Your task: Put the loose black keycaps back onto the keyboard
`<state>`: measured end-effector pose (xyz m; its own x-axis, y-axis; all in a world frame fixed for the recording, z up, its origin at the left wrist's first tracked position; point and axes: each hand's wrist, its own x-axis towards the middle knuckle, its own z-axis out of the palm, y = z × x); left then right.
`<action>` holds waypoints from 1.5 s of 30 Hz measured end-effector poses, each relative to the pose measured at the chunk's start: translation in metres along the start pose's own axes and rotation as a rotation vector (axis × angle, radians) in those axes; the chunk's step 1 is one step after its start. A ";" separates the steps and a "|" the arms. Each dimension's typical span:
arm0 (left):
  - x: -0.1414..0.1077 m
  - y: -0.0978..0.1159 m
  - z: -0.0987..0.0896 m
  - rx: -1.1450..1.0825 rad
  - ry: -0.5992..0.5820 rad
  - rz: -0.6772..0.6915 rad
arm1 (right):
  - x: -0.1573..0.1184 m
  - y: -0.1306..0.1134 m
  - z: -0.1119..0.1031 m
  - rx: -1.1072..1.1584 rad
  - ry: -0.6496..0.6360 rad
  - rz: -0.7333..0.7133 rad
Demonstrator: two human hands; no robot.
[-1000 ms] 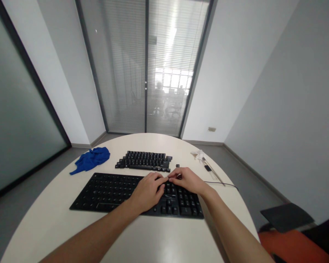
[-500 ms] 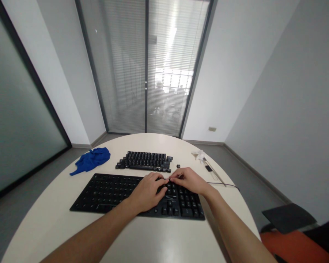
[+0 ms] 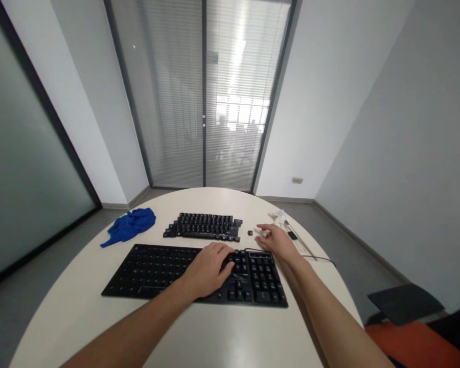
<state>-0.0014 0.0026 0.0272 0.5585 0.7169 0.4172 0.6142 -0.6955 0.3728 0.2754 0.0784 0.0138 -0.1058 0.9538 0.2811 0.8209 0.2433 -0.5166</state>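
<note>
A black keyboard (image 3: 153, 268) lies across the near part of the table; its left and middle area has no keycaps, while the right side has them. My left hand (image 3: 210, 268) rests on the keyboard right of its middle, fingers apart and partly bent, gripping nothing that I can see. Above the table, beyond the keyboard's top right corner, my right hand (image 3: 274, 241) is open with thumb and fingers apart. Close to its fingertips on the left sits a single loose keycap (image 3: 250, 232). Behind the keyboard, removed keycaps (image 3: 205, 225) lie in keyboard-like rows.
A crumpled blue cloth (image 3: 132, 225) lies at the table's left edge. To the right are a thin rod-like tool (image 3: 301, 240), a small black piece (image 3: 292, 235), white crumpled material (image 3: 279, 215) and the keyboard's cable (image 3: 322, 259). An orange and black chair (image 3: 410, 337) stands at lower right.
My right hand has moved away from the keyboard's upper edge, right and farther out, and its fingers have spread apart. The left hand has stayed on the keyboard.
</note>
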 end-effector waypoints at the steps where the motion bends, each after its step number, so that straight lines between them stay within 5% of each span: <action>1: 0.000 0.000 0.000 0.001 0.002 -0.001 | 0.000 0.000 0.000 0.013 -0.008 -0.020; 7: 0.000 0.000 0.003 0.012 0.012 -0.028 | 0.003 0.000 0.003 0.104 -0.107 -0.158; 18: 0.000 0.001 0.005 -0.031 0.051 -0.087 | 0.001 -0.008 0.000 0.030 -0.091 -0.083; 26: 0.004 -0.013 0.010 -0.255 0.192 -0.282 | -0.015 -0.072 -0.004 0.203 -0.026 -0.169; 30: 0.004 -0.016 0.011 -0.306 0.238 -0.295 | -0.026 -0.095 0.003 0.248 -0.110 -0.214; 36: 0.003 -0.018 0.012 -0.330 0.241 -0.303 | -0.030 -0.094 0.009 0.290 -0.278 -0.270; 45: 0.004 -0.021 0.012 -0.410 0.236 -0.324 | -0.027 -0.091 0.007 0.267 -0.301 -0.273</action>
<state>-0.0053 0.0210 0.0112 0.2091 0.8992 0.3843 0.4402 -0.4375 0.7841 0.1993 0.0314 0.0478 -0.4867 0.8481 0.2092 0.5723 0.4905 -0.6572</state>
